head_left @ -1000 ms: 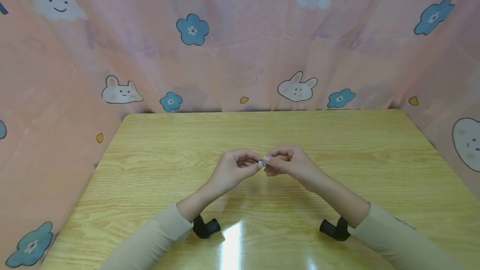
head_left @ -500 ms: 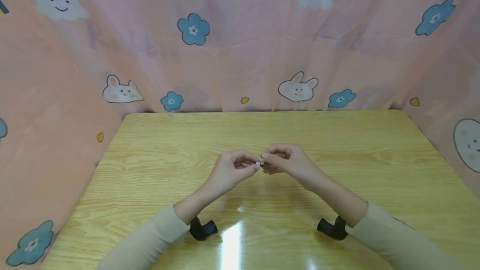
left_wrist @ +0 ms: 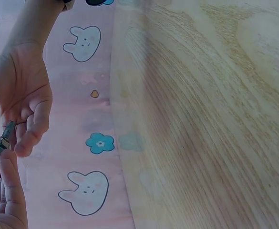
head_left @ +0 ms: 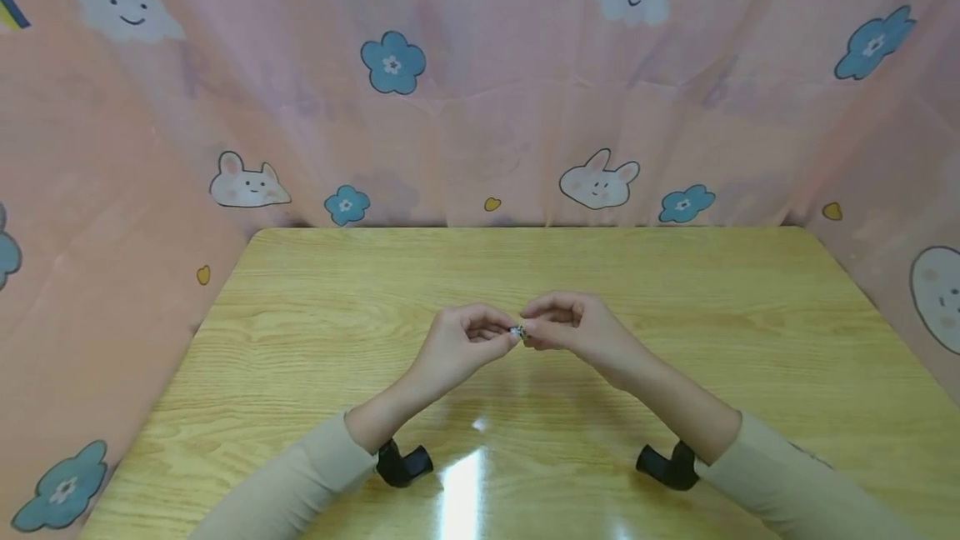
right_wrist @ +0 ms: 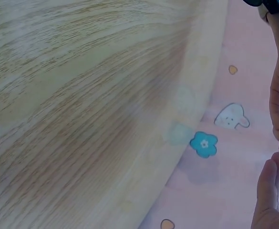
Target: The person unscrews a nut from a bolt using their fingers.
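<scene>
In the head view, my left hand (head_left: 465, 348) pinches the left end of a small metal bolt (head_left: 517, 331) between thumb and fingertips, raised over the table. From the other side, my right hand (head_left: 581, 327) has its thumb and index finger at the bolt's right end. A nut (left_wrist: 4, 143) sits on the bolt in the left wrist view, and the bare threaded shank (left_wrist: 8, 129) points toward the right palm. The fingers partly cover the bolt head. In the right wrist view, both hands meet at the right edge and the bolt is hidden.
A wood-grain table (head_left: 337, 273) lies beneath both hands. A pink patterned curtain (head_left: 465, 132) stands behind and along its sides. Black devices (head_left: 405, 465) are worn at both wrists, low over the tabletop.
Both hands keep their place around the bolt. My right thumb and index finger shift slightly at its end; more of the bolt showed half a second ago than now.
</scene>
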`<state>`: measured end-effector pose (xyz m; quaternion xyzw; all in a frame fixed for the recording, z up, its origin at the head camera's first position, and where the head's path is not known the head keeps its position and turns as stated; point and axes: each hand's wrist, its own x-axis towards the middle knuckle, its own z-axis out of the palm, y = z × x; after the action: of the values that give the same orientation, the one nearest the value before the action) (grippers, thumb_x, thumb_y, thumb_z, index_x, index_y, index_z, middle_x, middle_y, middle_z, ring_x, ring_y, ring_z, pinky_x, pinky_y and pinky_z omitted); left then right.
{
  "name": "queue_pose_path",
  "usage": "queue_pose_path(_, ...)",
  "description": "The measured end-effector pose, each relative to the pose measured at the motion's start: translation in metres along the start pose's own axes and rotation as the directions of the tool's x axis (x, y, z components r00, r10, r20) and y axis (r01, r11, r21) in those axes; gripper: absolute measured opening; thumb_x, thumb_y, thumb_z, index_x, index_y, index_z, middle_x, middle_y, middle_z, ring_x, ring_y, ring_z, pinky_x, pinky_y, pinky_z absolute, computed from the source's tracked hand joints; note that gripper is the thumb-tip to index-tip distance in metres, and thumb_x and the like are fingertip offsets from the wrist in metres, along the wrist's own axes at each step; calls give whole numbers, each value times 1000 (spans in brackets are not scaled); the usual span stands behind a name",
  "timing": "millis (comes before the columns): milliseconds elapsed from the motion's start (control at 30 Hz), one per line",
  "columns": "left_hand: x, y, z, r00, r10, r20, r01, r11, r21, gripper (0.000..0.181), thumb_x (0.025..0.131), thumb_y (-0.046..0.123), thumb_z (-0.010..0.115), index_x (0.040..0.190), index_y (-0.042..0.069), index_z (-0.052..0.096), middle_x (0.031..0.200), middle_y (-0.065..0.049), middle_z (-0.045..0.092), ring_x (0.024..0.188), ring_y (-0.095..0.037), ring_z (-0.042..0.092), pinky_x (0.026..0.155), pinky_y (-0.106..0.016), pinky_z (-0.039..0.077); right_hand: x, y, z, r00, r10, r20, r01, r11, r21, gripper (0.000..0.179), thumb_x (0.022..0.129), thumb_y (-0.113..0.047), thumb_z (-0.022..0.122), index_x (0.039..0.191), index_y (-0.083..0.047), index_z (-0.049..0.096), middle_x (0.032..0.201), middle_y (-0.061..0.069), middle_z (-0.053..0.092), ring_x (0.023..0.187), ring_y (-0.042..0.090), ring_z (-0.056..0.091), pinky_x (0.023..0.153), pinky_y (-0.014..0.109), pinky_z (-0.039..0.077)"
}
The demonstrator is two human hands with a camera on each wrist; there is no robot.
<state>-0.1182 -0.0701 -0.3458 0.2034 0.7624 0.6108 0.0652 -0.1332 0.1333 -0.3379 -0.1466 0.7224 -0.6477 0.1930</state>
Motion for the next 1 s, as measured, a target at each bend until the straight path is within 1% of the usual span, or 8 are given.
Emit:
queue_pose_path(133,-4,16,0,1000,14,5,-14,1000,4,12,86,0,63,96,-5,67,90,-14,68,77,-16,64,69,-25,54,0,-1,2,1000,11,7,-11,1000,1,30,90,-17,63,106,9,59,87,11,68,79,20,66,77,38,55)
queue_pose_path(200,-6,23,-1,1000,25,7,-25,1000,2,11,86,-1,62,95,-6,66,90,-14,67,76,-15,63,68,-24,54,-1,-1,2,1000,6,9,-6,1000,-3,28,88,-13,65,105,8,60,91,12,67,81,19,66,78,36,55)
queue_pose_path(300,-7,25,-1,999,32,7,-32,999,-4,11,85,-2,62,95,-7,66,89,-15,67,76,-15,63,68,-23,54,-2,-1,2,1000,-7,7,7,1000,-16,31,84,-8,69,108,8,58,99,11,64,88,18,65,79,33,54)
queue_pose_path(533,-1,0,0,999,41,4,-41,999,-15,12,86,2,64,97,-4,67,90,-13,68,79,-24,65,68,-26,55,-3,-2,2,1000,-9,7,9,1000,-14,30,91,-17,61,106,8,58,87,7,68,82,19,66,78,35,55)
queue_pose_path(733,-2,-4,-1,997,72,8,-72,997,-11,12,86,7,66,95,0,68,89,-8,68,77,-15,64,68,-28,55,-5,-3,2,1000,-24,4,24,1000,-13,26,85,-8,68,105,6,59,96,8,64,87,17,65,79,32,54)
queue_pose_path(833,-5,9,-2,997,71,6,-71,997,0,11,86,4,64,95,-3,67,90,-11,68,76,-13,64,69,-27,55,-6,-3,2,999,-32,8,32,999,-29,31,85,-9,67,110,7,57,100,11,63,89,19,64,79,34,54)
queue_pose_path(967,-9,25,-2,998,61,8,-61,998,4,11,85,-3,62,94,-7,66,89,-16,67,75,-14,63,69,-27,55,-5,-4,4,1000,-18,13,18,1000,-16,29,91,-15,61,109,8,58,95,16,66,84,20,66,79,37,54)
queue_pose_path(1000,-8,23,-2,998,60,11,-60,998,2,11,85,-3,62,95,-7,66,90,-15,67,75,-13,63,69,-26,55,-5,-3,4,1000,-17,15,17,1000,-6,28,92,-15,60,107,8,58,93,16,66,82,20,66,79,38,54)
